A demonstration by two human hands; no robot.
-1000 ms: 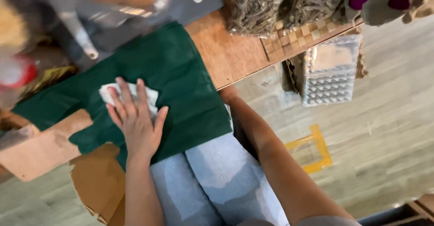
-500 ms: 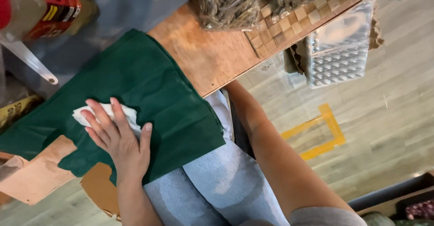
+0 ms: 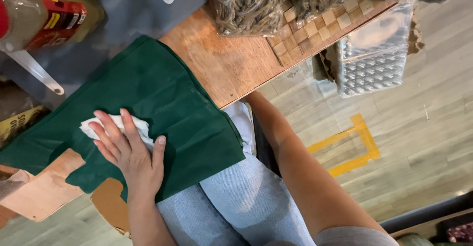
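Note:
My left hand (image 3: 129, 150) lies palm down on a crumpled white tissue (image 3: 135, 126), pressing it against a dark green cloth (image 3: 167, 88). The cloth is spread over the edge of a wooden table (image 3: 221, 64) and hangs toward my lap. My right forearm (image 3: 290, 157) reaches up to the table's edge. The right hand itself is hidden under the tabletop.
A grey mat (image 3: 123, 9) lies behind the cloth with a red-labelled bottle (image 3: 44, 14) and a white utensil handle (image 3: 34, 71). Bags of dried food (image 3: 246, 2) sit on a woven mat (image 3: 315, 29). A clear plastic tray (image 3: 374, 54) hangs off the table. Cardboard pieces (image 3: 44, 192) are at lower left.
My left hand has slid the tissue a little along the green cloth toward its left end. The view has shifted and moved closer. The right arm stays at the table edge.

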